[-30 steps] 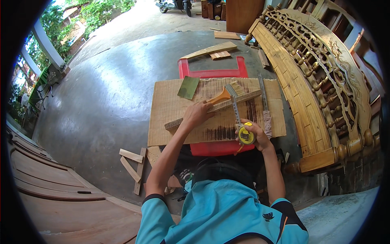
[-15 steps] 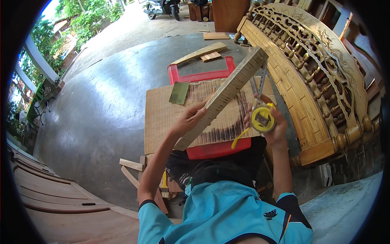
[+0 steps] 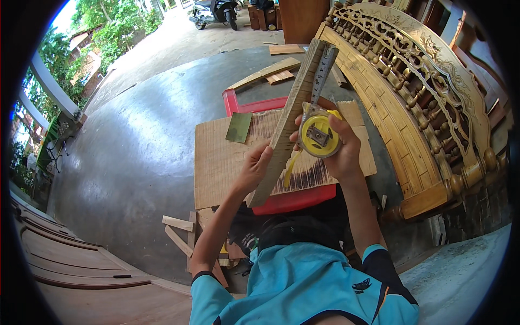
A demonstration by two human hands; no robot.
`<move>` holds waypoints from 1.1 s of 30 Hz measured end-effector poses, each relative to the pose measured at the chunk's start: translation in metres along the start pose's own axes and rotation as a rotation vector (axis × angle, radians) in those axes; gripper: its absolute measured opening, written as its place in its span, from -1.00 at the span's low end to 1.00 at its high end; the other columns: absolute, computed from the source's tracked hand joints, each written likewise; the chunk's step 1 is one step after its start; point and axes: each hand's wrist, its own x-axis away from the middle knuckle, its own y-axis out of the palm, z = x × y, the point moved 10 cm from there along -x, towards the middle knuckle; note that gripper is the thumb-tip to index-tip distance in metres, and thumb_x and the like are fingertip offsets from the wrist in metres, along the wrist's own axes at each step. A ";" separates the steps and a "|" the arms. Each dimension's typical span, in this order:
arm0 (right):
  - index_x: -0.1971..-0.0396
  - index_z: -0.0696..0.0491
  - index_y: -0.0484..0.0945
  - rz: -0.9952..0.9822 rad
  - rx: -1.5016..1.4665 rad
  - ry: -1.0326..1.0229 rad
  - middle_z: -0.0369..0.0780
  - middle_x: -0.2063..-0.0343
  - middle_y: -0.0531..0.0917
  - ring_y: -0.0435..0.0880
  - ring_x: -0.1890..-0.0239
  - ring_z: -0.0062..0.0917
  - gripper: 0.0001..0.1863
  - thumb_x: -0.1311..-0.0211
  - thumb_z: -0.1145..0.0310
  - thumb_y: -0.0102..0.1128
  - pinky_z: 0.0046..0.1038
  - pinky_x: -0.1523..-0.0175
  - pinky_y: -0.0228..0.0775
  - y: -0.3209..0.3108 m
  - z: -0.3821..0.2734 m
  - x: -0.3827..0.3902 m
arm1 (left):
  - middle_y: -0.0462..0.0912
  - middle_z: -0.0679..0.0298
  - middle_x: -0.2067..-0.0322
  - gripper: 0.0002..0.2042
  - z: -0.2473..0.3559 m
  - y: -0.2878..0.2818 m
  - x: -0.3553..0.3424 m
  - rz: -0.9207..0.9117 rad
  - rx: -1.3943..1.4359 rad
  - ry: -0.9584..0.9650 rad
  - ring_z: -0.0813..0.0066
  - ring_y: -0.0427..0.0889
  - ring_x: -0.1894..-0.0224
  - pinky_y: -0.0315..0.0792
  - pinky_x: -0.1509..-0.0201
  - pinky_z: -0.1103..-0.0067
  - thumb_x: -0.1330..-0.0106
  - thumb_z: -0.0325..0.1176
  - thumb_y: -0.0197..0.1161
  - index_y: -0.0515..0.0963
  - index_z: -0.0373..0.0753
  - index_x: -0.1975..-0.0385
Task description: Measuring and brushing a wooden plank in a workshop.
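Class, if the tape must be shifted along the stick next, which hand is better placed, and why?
Right, most likely: the right hand grips the tape, its blade drawn out alongside the stick. The left hand is occupied, holding the stick towards its near end.

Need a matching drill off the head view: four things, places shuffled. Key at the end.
Things
1. Tape measure
2. Wooden bar
3. Green sheet
4. Carved bench

Places
A. Lying on the tan board
B. In the right hand, blade partly out
C. On the floor, along the right side of the view
D. In the left hand's grip, slanting across in front of the board

Pairs: 1-B, 2-D, 3-A, 4-C
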 end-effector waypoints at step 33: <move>0.17 0.23 0.20 0.028 0.331 0.713 -0.11 0.48 0.54 0.59 0.58 -0.49 -0.46 -0.13 0.10 0.19 -0.49 0.49 0.48 -0.023 0.156 0.055 | 0.43 0.24 0.23 -0.44 -0.054 -0.096 -0.014 0.483 0.650 -0.017 0.38 0.54 0.27 0.54 0.25 0.35 -0.32 0.25 -0.17 0.33 -0.17 0.06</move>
